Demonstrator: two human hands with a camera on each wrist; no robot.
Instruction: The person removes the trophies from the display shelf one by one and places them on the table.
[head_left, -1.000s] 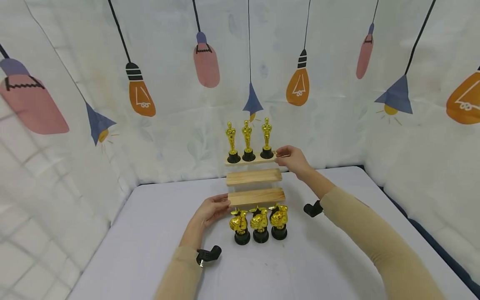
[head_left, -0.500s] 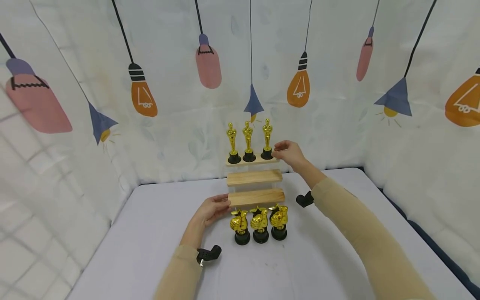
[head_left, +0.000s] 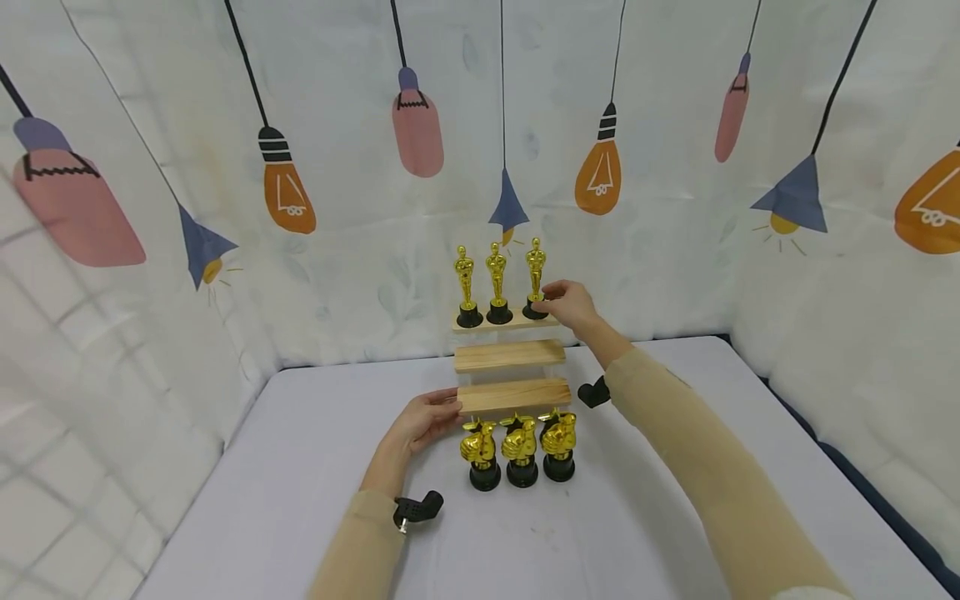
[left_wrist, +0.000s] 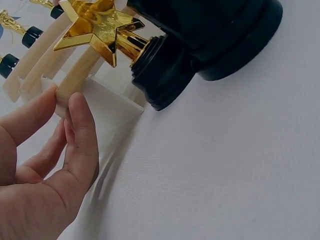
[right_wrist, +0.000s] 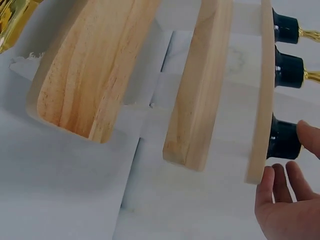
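Three gold figure trophies on black bases stand on the top board of a three-step wooden rack. My right hand is at the rightmost figure trophy, its thumb over the black base and its curled fingers beside the base and the board's end. My left hand pinches the left end of the lowest board between thumb and fingers, seen close in the left wrist view. Before the rack stand three gold trophies with stars, among them the left star trophy and the right star trophy.
The middle board of the rack holds nothing. Pale side supports carry the boards. The rack stands on a white-covered table, toward its back edge, close to a white curtain printed with lamps.
My right hand has moved left from the end of the top board to the base of the rightmost figure trophy. My left hand has stayed on the lowest board.
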